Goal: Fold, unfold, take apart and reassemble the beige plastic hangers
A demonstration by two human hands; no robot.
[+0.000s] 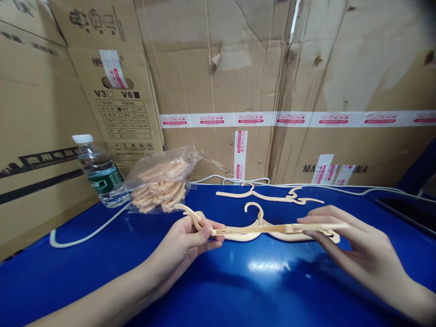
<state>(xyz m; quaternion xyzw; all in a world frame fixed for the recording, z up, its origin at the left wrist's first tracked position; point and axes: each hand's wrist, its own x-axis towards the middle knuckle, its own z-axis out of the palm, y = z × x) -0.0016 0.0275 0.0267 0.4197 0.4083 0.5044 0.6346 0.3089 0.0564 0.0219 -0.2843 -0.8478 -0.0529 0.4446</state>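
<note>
A beige plastic hanger (255,230) with a jointed, foldable look is held level above the blue table between both hands. My left hand (194,240) pinches its left end near a joint, where a curved piece sticks up past the fingers. At the other end, my right hand (357,247) grips the arm between thumb and fingers. Just behind lies a second beige hanger (260,213), hook upward in view, partly covered by the held one. Farther back rests another beige hanger (235,195), with a curved piece at its right end.
A clear plastic bag (170,170) full of beige hanger parts lies at the left, beside a water bottle (98,172). A white cable (85,240) runs along the back and left. Cardboard boxes (218,81) wall the blue table (218,290). A dark flat device (405,213) lies at right.
</note>
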